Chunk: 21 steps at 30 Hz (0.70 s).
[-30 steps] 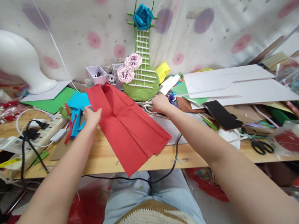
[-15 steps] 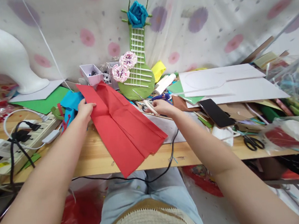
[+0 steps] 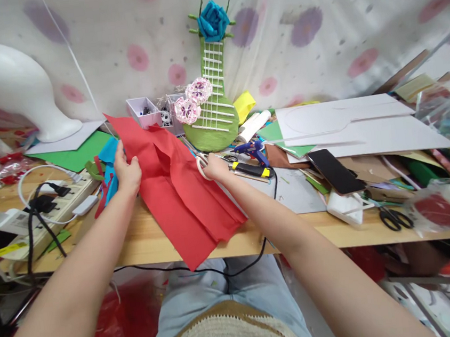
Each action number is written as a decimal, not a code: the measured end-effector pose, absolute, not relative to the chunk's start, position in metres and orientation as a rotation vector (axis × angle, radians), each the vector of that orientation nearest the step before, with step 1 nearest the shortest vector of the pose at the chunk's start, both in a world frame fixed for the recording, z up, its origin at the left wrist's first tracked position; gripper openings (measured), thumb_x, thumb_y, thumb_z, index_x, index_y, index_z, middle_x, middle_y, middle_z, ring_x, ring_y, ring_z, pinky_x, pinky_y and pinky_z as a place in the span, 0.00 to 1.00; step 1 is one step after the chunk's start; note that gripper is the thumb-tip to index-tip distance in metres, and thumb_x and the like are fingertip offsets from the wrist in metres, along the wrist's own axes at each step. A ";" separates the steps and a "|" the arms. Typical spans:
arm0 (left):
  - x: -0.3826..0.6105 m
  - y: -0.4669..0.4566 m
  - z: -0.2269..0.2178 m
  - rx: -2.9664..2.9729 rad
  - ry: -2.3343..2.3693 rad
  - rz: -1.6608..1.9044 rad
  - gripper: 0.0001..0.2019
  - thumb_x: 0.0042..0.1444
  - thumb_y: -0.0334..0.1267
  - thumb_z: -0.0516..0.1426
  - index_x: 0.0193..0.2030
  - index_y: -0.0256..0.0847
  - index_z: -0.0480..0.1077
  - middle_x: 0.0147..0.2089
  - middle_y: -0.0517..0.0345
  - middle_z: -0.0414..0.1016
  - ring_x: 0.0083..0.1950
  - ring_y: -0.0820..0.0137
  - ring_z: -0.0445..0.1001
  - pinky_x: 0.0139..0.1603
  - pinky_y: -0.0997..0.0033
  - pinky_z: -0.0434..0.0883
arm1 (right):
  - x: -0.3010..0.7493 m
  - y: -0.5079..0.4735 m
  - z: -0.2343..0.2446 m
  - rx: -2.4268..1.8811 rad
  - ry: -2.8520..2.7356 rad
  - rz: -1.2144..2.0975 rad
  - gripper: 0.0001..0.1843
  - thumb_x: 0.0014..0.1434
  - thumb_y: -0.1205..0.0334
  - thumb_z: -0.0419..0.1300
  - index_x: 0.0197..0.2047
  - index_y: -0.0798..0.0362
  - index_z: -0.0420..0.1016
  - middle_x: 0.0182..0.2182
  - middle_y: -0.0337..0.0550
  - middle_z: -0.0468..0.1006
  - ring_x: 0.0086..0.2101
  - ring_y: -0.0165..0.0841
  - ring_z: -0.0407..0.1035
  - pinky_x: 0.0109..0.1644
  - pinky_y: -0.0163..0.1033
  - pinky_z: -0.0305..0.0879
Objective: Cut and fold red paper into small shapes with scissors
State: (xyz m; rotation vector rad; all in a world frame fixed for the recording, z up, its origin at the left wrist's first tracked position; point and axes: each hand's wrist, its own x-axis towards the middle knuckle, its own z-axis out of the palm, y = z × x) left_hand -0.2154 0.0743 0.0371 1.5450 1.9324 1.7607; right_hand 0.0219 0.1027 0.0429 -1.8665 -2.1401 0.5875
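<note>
A large sheet of red paper (image 3: 184, 199), creased along folds, hangs at a slant over the front of the table. My left hand (image 3: 127, 170) is closed on its upper left edge, thumb in front. At the paper's right edge, my right hand (image 3: 214, 167) grips white-handled scissors (image 3: 202, 166); their blades are mostly hidden, so I cannot tell whether they touch the paper. Just right of that hand lie a black and yellow utility knife (image 3: 251, 169) and a blue glue gun (image 3: 252, 148). Blue crepe paper (image 3: 107, 154) sits behind my left hand.
A green guitar-shaped craft (image 3: 213, 129) with a blue flower stands at the back. A power strip (image 3: 58, 207) with cables lies left. White boards (image 3: 327, 144), a phone (image 3: 336, 171) and black scissors (image 3: 395, 218) lie right. A black cord (image 3: 263, 247) loops over the front edge.
My right hand has moved left with the scissors to the red paper's edge, uncovering the utility knife and glue gun. The paper's upper part has bent. The view has shifted slightly.
</note>
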 end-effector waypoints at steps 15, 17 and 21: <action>-0.218 0.074 0.069 1.491 2.014 2.098 0.29 0.53 0.17 0.48 0.62 0.22 0.45 0.67 0.37 0.51 0.68 0.69 0.51 0.68 0.67 0.48 | 0.021 0.115 0.077 -1.611 -2.013 0.382 0.20 0.65 0.47 0.38 0.49 0.52 0.57 0.40 0.49 0.75 0.40 0.40 0.70 0.39 0.39 0.63; -0.221 0.086 0.068 1.374 2.084 2.022 0.29 0.52 0.16 0.48 0.62 0.22 0.44 0.66 0.36 0.51 0.68 0.67 0.50 0.68 0.64 0.47 | 0.016 0.130 0.076 -1.627 -2.027 0.346 0.20 0.64 0.47 0.40 0.50 0.52 0.57 0.41 0.50 0.75 0.41 0.41 0.70 0.40 0.40 0.63; -0.233 0.097 0.057 1.365 2.134 1.786 0.32 0.51 0.15 0.47 0.62 0.21 0.38 0.63 0.31 0.53 0.66 0.61 0.53 0.67 0.55 0.48 | 0.010 0.152 0.066 -1.638 -2.090 0.267 0.18 0.61 0.52 0.48 0.51 0.52 0.58 0.42 0.50 0.75 0.41 0.43 0.70 0.42 0.43 0.64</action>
